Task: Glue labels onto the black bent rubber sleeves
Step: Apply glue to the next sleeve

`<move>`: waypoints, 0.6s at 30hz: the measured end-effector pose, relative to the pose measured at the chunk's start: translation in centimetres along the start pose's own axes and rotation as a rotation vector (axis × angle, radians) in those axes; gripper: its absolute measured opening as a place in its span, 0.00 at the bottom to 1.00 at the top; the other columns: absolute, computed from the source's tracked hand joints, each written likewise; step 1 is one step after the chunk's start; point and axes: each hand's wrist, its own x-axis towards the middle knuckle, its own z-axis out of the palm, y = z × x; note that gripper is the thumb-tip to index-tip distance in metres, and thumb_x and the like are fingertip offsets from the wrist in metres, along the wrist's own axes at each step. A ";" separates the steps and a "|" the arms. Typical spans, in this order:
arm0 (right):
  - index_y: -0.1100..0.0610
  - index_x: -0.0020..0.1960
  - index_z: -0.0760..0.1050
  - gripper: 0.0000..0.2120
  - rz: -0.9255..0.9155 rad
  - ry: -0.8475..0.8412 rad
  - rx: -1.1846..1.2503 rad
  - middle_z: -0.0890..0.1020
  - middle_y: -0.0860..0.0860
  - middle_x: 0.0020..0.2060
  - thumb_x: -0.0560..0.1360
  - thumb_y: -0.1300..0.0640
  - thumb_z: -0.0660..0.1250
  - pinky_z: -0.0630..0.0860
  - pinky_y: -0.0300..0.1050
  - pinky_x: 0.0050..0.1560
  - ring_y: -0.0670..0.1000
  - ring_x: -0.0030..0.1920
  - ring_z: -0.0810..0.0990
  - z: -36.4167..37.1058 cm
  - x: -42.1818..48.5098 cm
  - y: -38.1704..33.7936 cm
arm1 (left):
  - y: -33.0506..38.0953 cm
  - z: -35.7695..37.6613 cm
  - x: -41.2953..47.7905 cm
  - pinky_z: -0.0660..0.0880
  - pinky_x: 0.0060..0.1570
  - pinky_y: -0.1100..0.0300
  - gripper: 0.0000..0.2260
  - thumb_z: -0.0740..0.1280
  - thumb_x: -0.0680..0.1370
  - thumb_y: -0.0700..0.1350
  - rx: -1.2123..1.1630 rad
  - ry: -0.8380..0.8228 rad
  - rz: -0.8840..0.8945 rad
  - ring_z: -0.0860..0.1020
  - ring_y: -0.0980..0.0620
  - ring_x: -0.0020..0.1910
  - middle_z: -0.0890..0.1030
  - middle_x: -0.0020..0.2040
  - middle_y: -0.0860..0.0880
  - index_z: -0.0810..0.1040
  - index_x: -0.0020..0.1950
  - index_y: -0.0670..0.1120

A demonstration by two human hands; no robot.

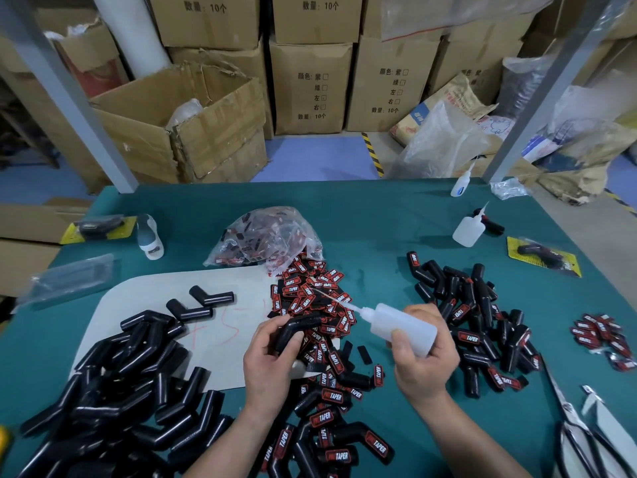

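So, the green table [379,208] is crowded toward the near side. The open room is mostly along its far edge between the grey uprights [69,98], plus a bare stretch between the label bag [265,236] and the right-hand pile. A pale mat [144,288] with rounded corners covers the left middle, and its near half is buried.

The heap of plain sleeves [113,384] runs off the bottom left edge. The labelled sleeves [482,322] sit on the right, clear of the table's right edge. The loose labels [310,291] spill from the bag down the middle, red and black with white "TAPER" lettering.

The left hand [272,353] has its fingers curled round one bent sleeve [293,331] just above the label spill. It's matte black with an elbow bend and no label showing on it. The right hand [424,353] is wrapped round a translucent glue bottle [400,326], whose thin nozzle points left past the sleeve's upper end, not touching it. A spare bottle [468,229] stands farther back.
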 end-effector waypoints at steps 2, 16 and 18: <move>0.59 0.48 0.73 0.16 -0.077 -0.015 -0.094 0.77 0.38 0.43 0.78 0.45 0.67 0.72 0.32 0.37 0.38 0.41 0.78 -0.2 0.0 -0.3 | 0.0 0.0 0.0 0.78 0.59 0.61 0.19 0.76 0.76 0.37 0.002 0.007 -0.009 0.82 0.51 0.57 0.85 0.55 0.50 0.83 0.55 0.62; 0.64 0.39 0.77 0.21 -0.382 -0.094 -0.377 0.79 0.55 0.25 0.77 0.46 0.65 0.71 0.32 0.32 0.48 0.30 0.74 0.0 0.0 -1.2 | -0.2 0.1 0.0 0.76 0.55 0.69 0.18 0.76 0.76 0.38 -0.016 0.044 -0.040 0.83 0.57 0.55 0.85 0.54 0.55 0.84 0.55 0.63; 0.61 0.40 0.74 0.17 -0.418 -0.131 -0.352 0.77 0.54 0.24 0.77 0.47 0.65 0.70 0.35 0.28 0.47 0.27 0.73 -0.1 0.3 -1.6 | -0.2 0.1 0.1 0.76 0.55 0.70 0.17 0.76 0.76 0.37 -0.013 0.058 -0.037 0.83 0.56 0.55 0.85 0.54 0.55 0.84 0.55 0.60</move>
